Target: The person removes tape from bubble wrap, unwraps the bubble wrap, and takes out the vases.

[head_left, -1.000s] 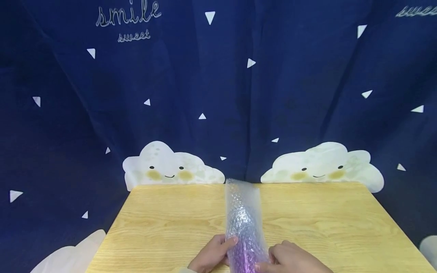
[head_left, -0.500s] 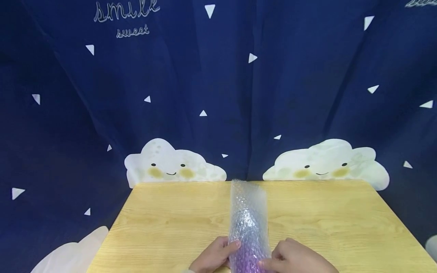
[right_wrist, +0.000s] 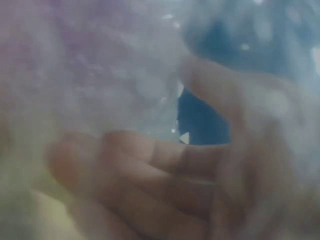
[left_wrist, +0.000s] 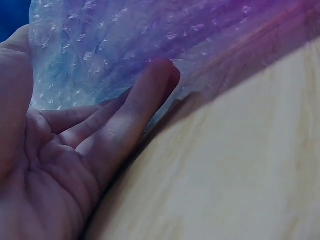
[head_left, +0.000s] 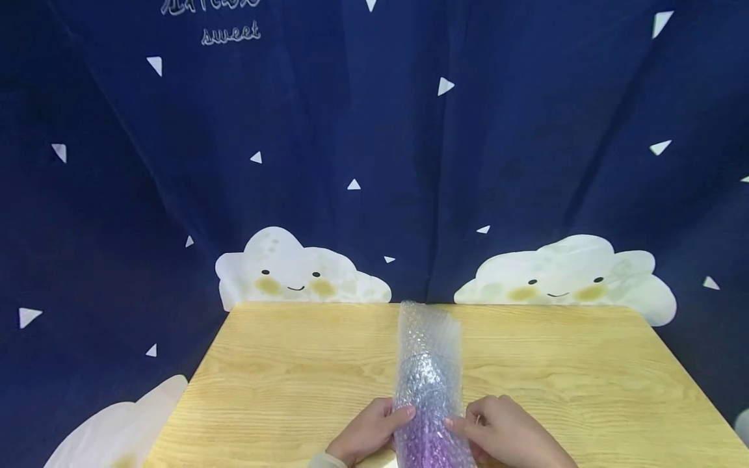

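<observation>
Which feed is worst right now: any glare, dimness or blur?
Right wrist view is worst: hazy and blurred, the right hand veiled; head view: bright, with white glare on the bubble wrap; left wrist view: dim, the left hand in shade, the wood-grain tabletop paler and soft.

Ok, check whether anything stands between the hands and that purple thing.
Yes: the bubble wrap around the purple thing lies between it and both the left hand and the right hand. Nothing else visible stands in the way.
</observation>
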`<state>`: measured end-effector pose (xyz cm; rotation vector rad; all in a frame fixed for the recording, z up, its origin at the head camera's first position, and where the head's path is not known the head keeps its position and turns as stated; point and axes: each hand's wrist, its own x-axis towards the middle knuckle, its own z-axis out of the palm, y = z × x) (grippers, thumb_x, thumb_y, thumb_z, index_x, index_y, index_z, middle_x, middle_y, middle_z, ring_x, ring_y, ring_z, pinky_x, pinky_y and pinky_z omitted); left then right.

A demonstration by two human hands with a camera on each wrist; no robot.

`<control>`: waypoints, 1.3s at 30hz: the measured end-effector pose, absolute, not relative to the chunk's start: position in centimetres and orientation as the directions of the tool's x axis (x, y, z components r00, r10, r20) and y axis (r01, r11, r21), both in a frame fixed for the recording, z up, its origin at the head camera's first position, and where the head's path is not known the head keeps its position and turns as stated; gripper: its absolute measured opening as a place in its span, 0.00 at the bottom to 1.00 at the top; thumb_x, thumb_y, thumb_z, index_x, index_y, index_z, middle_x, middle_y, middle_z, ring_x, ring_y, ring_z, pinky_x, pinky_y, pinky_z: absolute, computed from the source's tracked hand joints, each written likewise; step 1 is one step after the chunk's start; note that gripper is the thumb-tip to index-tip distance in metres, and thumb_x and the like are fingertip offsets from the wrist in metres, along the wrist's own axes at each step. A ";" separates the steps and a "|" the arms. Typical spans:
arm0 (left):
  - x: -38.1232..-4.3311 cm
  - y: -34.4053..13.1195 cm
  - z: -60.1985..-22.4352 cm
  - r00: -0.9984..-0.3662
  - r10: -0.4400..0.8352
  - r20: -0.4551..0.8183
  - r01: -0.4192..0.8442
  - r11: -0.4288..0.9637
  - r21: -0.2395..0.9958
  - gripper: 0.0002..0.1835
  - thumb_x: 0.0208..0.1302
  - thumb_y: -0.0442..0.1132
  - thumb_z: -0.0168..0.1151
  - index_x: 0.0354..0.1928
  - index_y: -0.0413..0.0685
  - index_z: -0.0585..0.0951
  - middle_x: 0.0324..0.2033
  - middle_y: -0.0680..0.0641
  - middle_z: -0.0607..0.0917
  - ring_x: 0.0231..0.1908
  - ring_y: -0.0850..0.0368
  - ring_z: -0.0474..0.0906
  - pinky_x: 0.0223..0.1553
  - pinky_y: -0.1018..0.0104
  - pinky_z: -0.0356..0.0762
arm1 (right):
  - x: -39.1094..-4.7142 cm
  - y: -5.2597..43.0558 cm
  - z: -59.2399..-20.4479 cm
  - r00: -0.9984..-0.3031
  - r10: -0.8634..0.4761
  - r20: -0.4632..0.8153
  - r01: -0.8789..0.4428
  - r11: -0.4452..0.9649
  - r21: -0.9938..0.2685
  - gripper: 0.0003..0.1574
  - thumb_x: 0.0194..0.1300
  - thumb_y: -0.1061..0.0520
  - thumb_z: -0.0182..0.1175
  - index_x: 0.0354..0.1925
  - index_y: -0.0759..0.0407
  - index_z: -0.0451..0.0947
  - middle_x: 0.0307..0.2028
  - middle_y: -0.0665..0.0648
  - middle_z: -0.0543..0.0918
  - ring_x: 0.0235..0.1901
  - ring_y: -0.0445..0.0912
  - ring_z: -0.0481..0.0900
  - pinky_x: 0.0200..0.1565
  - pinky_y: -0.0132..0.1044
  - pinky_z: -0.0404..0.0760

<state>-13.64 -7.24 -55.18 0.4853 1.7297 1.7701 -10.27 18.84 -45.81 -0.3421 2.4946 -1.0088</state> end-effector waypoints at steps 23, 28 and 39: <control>-13.9 -7.3 -54.9 -0.681 0.716 -0.151 -0.217 -0.001 0.976 0.22 0.75 0.50 0.48 0.58 0.43 0.77 0.45 0.34 0.87 0.38 0.56 0.88 0.40 0.57 0.88 | -10.4 18.2 -46.0 -0.935 -0.335 -0.120 -0.171 0.718 -0.675 0.30 0.60 0.26 0.56 0.18 0.45 0.69 0.11 0.39 0.66 0.13 0.31 0.62 0.16 0.26 0.66; -13.3 -7.2 -55.0 -0.677 0.720 -0.150 -0.204 0.011 0.979 0.21 0.75 0.51 0.47 0.58 0.44 0.77 0.45 0.35 0.87 0.39 0.56 0.88 0.41 0.57 0.88 | -10.0 18.1 -46.3 -0.932 -0.341 -0.121 -0.173 0.714 -0.679 0.32 0.62 0.27 0.55 0.16 0.46 0.68 0.09 0.40 0.68 0.11 0.33 0.67 0.17 0.27 0.69; -13.4 -6.8 -54.9 -0.680 0.722 -0.133 -0.204 -0.012 0.979 0.21 0.76 0.49 0.47 0.58 0.42 0.76 0.46 0.34 0.86 0.39 0.57 0.88 0.41 0.56 0.88 | -10.2 17.6 -45.3 -0.941 -0.325 -0.096 -0.206 0.775 -0.597 0.33 0.60 0.24 0.55 0.15 0.44 0.67 0.10 0.38 0.67 0.11 0.32 0.62 0.17 0.26 0.64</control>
